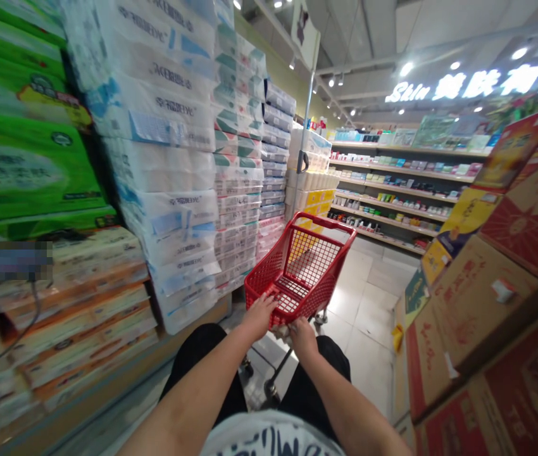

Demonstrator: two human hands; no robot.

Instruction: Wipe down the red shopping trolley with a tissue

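A small red shopping cart (303, 266) with a wire-mesh basket stands on the tiled floor in front of me; the basket looks empty. My left hand (259, 315) rests on the near rim of the cart, fingers curled over it. My right hand (301, 332) grips the cart's handle just below the basket's near edge, fingers wrapped round it. Both forearms reach forward from the bottom of the view, above my dark trousers.
Tall stacks of tissue-paper packs (164, 158) line the left side. Red and brown cardboard boxes (497, 297) are piled on the right. Shelves of small products (402, 190) run across the back under a lit sign. A narrow tiled aisle (368, 304) leads ahead.
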